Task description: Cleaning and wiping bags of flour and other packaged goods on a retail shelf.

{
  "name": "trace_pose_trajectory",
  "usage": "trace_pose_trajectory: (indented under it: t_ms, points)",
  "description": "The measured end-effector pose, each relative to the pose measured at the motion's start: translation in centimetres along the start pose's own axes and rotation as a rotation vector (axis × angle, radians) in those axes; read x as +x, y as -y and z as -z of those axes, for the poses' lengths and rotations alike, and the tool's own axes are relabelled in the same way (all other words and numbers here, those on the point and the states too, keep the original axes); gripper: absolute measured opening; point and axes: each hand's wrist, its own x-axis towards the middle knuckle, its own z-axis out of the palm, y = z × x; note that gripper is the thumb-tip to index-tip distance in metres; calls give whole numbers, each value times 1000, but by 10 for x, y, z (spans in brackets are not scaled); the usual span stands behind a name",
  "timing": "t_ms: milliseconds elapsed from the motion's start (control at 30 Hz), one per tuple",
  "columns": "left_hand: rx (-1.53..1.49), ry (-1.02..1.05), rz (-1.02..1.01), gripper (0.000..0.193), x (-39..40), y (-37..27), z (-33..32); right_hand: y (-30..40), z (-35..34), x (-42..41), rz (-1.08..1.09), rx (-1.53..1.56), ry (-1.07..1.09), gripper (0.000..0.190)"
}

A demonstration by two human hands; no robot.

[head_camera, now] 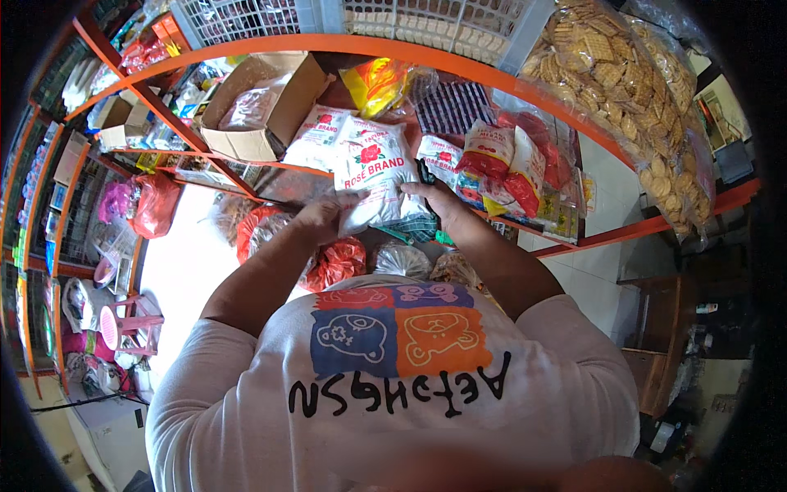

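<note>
A plump white plastic bag of Rose Brand flour (372,175) is held up in front of the shelf, its printed face towards me. My left hand (324,214) grips its lower left side. On the right edge, my right hand (432,195) has its thumb over the front of the bag. A dark green cloth (421,226) shows below the bag and by the right hand; its far part is hidden. Just behind lies a similar white flour bag (318,132), and another matching bag (439,157) sits to the right.
An open cardboard box (240,136) holds white packets at the left. Red-and-white bags (489,150) lie at the right. Orange shelf rails (344,43) cross overhead, and a large bag of crackers (605,80) hangs at the upper right. Tied plastic bags (403,261) sit low before me.
</note>
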Motion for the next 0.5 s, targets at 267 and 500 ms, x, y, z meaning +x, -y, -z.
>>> trace_pose_trajectory:
  t_ms: [267, 500]
  points:
    - [339, 143, -415, 33, 12, 48, 38, -66, 23, 5, -488, 163, -5, 31]
    - [-10, -282, -226, 49, 15, 20, 76, -92, 10, 66, -287, 454, 70, 37]
